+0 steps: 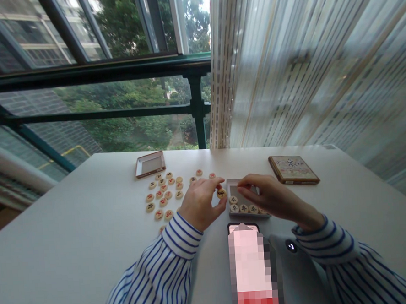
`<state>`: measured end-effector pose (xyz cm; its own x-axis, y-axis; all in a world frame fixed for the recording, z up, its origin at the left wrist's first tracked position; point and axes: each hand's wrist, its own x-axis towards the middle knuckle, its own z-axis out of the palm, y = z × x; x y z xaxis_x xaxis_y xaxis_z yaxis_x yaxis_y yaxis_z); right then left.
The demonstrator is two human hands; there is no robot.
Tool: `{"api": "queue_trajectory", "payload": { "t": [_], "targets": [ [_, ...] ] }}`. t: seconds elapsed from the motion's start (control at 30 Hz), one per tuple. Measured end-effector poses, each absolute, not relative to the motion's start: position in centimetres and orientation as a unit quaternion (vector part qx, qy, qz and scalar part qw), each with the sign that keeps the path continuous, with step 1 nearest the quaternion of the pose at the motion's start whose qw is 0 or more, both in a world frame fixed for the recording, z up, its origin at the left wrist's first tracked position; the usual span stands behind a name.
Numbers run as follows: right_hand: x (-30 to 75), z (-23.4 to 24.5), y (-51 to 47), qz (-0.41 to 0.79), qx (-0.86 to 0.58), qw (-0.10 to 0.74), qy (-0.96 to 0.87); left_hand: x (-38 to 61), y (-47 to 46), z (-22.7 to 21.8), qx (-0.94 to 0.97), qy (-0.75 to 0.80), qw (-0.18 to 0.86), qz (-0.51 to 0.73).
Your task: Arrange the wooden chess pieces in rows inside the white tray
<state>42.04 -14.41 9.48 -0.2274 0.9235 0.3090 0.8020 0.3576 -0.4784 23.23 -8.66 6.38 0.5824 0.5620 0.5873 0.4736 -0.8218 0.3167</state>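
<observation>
round, pale, wood-like game discs with red or dark characters point(163, 202): most loose on the white tabletop point(92, 250), scattered left of a shallow, white-walled open tray with a grey floor point(250, 215). stowed: a row of dark-marked discs point(244, 208) along the tray's near wall, the rightmost partly hidden, plus one in a second row, at the left end. in transit: one dark-marked disc point(221, 193), gripped between thumb and fingers of the left hand point(201, 200), just outside the tray's left wall. right hand point(263, 192): above the tray, fingertips drawn together; whether they grip anything cannot be told. outstanding: the loose group, red and dark mixed, some behind the left hand; no red-marked disc visible in the tray. progress, as judged: early, the larger share unstowed, much of the visible tray floor uncovered.
</observation>
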Motion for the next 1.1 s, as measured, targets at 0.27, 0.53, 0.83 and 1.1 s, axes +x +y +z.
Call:
{"api": "queue_trajectory", "payload": {
  "t": [0.27,0.53,0.83,1.1],
  "targets": [
    [42.8,8.7,-13.9,0.119,-0.557,0.292,-0.768,25.2,-8.4,6.4,0.893,0.270,0.058,0.357],
    [43.5,7.6,-13.4,0.176,-0.561,0.310,-0.747,26.6,-8.3,4.5,0.885,0.272,0.089,0.368],
    [43.4,6.5,-12.9,0.232,-0.561,0.325,-0.726,25.9,-8.6,2.5,0.871,0.268,0.090,0.401],
    [42.9,5.8,-12.8,0.311,-0.532,0.340,-0.711,26.2,-9.1,2.3,0.866,0.262,0.092,0.417]
  ]
}}
